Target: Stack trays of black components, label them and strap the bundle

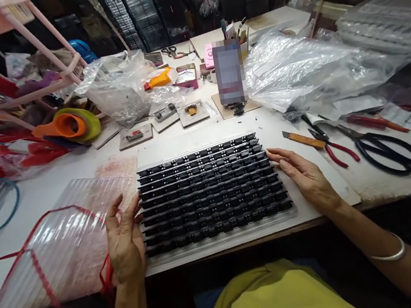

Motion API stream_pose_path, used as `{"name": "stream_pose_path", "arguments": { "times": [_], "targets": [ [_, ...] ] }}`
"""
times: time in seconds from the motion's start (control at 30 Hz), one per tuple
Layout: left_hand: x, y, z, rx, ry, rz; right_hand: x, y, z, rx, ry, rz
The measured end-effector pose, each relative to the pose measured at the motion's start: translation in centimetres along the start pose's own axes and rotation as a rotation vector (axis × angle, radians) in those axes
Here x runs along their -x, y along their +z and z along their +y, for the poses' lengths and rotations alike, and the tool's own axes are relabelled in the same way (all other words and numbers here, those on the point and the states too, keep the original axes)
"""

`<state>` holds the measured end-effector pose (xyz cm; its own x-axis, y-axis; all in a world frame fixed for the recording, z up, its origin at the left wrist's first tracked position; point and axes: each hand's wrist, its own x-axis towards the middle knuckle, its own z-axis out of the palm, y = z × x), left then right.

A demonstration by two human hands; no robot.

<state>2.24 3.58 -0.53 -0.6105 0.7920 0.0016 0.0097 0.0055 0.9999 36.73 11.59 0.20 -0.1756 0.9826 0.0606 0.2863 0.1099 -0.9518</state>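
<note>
In front of me a clear plastic tray (212, 244) lies on a white board, filled with several rows of small black ribbed parts (212, 194); I cannot tell their exact kind. My left hand (127, 239) is at the tray's left edge, fingertips on the rim and the other fingers partly curled apart. On the opposite side, my right hand (306, 177) reaches in, with thumb and fingers at the right edge near the upper corner. The tray sits between both hands, and the undersides of the fingers are hidden.
Right of the tray lie a utility knife (304, 139), red-handled pliers (333, 147) and black-handled scissors (384, 146). Another clear ribbed tray (71, 222) with red ribbon (39, 274) is on the left. Behind stand small square blocks (193, 113), a blurred-out phone-like screen (229, 72) and plastic bags (308, 65).
</note>
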Motion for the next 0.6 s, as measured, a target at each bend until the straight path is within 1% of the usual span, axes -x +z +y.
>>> {"name": "stream_pose_path", "arguments": {
  "times": [0.1, 0.2, 0.37, 0.6],
  "targets": [
    [0.09, 0.0, 0.27, 0.112, -0.029, 0.04, 0.1, 0.06, -0.38, -0.076, -0.008, 0.028],
    [0.07, 0.14, 0.37, 0.159, -0.004, 0.053, 0.21, 0.08, -0.44, -0.12, -0.025, 0.039],
    [0.05, 0.33, 0.35, 0.168, 0.018, 0.054, 0.37, -0.08, -0.41, -0.133, -0.053, 0.011],
    [0.06, 0.32, 0.22, 0.164, 0.034, 0.066, 0.33, -0.06, -0.64, -0.124, -0.071, 0.014]
  ]
}}
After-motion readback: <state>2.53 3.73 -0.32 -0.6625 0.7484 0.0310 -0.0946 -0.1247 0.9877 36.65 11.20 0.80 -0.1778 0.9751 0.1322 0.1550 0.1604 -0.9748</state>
